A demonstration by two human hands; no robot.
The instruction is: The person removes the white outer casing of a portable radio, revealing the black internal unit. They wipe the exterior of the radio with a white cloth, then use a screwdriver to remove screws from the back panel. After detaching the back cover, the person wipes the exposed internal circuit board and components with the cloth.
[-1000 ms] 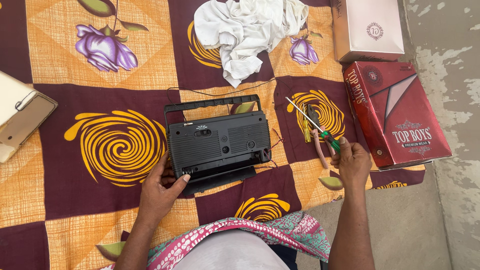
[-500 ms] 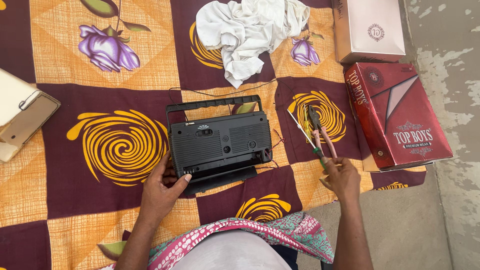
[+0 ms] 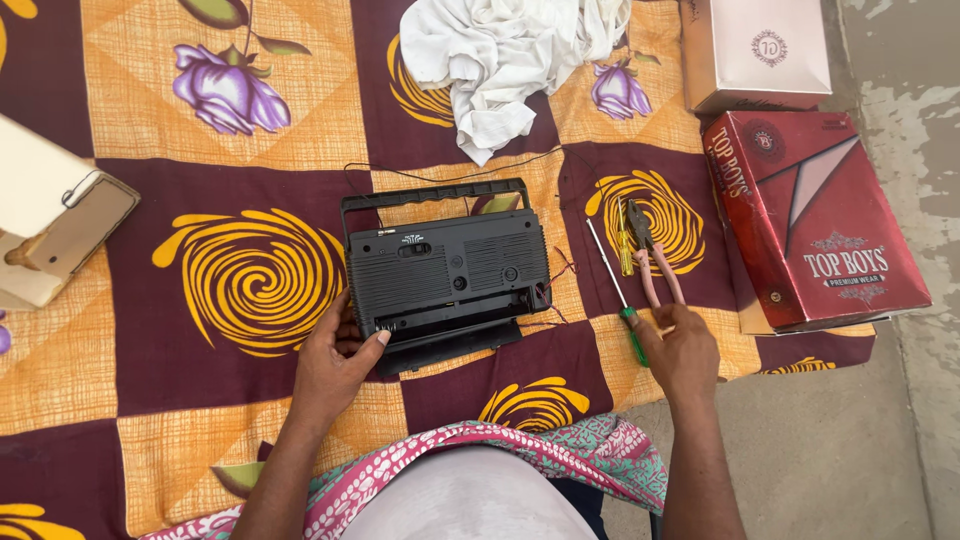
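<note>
Fingers of the left hand [image 3: 335, 365] rest spread against the lower-left corner of the black plastic radio [image 3: 447, 272] lying on the patterned orange-and-maroon cloth [image 3: 200, 180]; right hand [image 3: 682, 350] fingertips touch the green-handled screwdriver [image 3: 620, 300], loosely curled, beside pink-handled pliers [image 3: 652, 262].

You're on a big blanket [image 3: 200, 400] w/ orange & dark red squares, yellow swirls & purple flowers. Grey floor [image 3: 880, 430] shows on the right. Soft daylight, no hard shadows.

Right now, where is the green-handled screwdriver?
In the head view, the green-handled screwdriver lies on the patterned blanket right of the black radio, beside the pink-handled pliers, its handle at the right hand.
</note>
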